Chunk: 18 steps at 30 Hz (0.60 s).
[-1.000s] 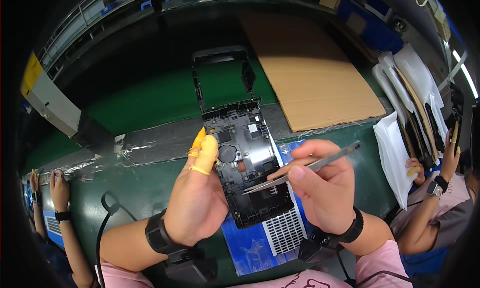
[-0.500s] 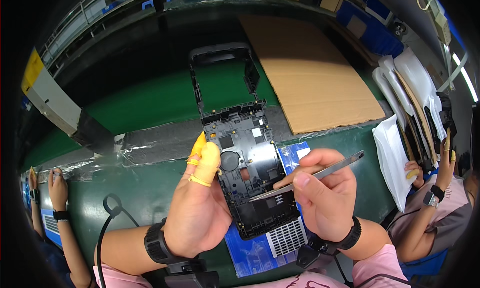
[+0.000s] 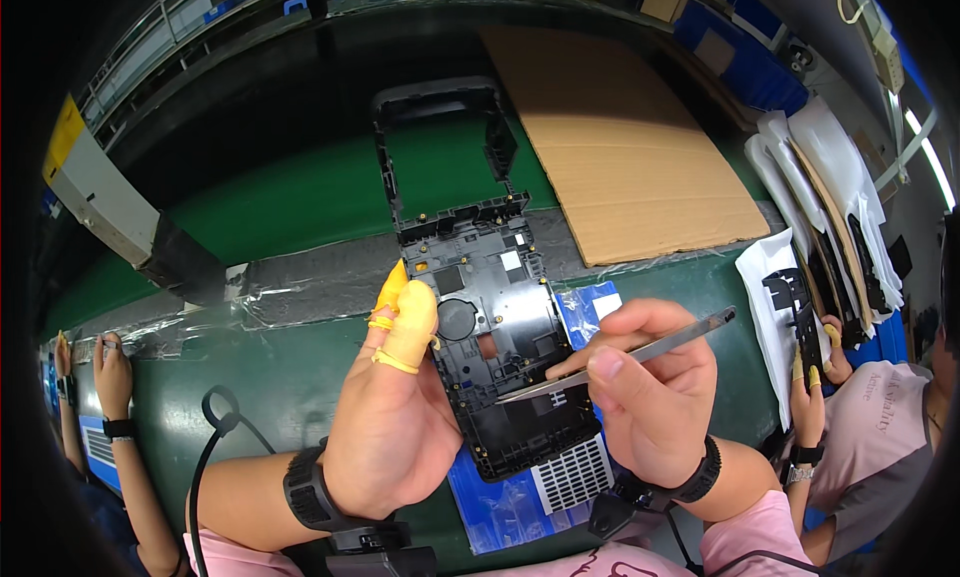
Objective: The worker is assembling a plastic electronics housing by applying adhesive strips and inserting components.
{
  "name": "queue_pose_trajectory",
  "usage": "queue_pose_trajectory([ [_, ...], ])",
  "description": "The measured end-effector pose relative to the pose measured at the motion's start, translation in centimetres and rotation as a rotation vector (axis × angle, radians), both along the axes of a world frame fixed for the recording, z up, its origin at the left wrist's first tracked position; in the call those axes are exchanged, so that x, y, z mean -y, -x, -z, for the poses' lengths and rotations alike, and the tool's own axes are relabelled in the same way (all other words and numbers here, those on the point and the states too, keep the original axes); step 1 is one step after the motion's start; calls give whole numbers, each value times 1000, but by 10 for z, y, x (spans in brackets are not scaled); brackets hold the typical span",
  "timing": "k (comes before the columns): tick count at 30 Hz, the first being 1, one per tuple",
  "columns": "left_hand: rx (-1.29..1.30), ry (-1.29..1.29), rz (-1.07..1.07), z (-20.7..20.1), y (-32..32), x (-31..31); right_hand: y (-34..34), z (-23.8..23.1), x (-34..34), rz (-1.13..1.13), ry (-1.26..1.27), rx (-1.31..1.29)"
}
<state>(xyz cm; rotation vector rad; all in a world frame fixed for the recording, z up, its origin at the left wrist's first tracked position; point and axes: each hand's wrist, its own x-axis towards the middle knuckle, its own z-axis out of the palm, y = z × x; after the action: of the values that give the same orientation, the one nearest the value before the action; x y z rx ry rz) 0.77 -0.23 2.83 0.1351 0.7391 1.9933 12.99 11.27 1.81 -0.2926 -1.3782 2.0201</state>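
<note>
My left hand (image 3: pixel 393 407), with yellow finger cots on thumb and a finger, grips the left edge of a black plastic housing (image 3: pixel 490 307). The housing is tilted, its inner side with ribs and small brass inserts facing me; an open rectangular frame forms its far end. In my right hand (image 3: pixel 655 397) metal tweezers (image 3: pixel 660 345) are pinched between thumb and fingers. Their tips lie at the lower inside part of the housing; whether anything is between them is too small to tell.
Under the housing lies a blue sheet (image 3: pixel 500 517) with a white gridded label (image 3: pixel 575 482). A cardboard sheet (image 3: pixel 630 157) covers the bench beyond. To the right, a co-worker's hand (image 3: pixel 808 397) holds a black part (image 3: pixel 800 307) over white foam sleeves (image 3: pixel 762 277). Another person's hand (image 3: pixel 113 377) is at left.
My hands, the housing and the tweezers have barely shifted. At right, the co-worker has brought a black part down and nearer, over the white sleeve.
</note>
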Motion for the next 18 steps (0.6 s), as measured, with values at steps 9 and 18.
queue_pose_trajectory([
  [9, -134, 80, 25, -2, 2, -2, 5, 1, -1, 4, -20, -25],
  [18, -16, 12, 6, -7, -3, 4, 1, 3, -1, 27, -59, 11],
])
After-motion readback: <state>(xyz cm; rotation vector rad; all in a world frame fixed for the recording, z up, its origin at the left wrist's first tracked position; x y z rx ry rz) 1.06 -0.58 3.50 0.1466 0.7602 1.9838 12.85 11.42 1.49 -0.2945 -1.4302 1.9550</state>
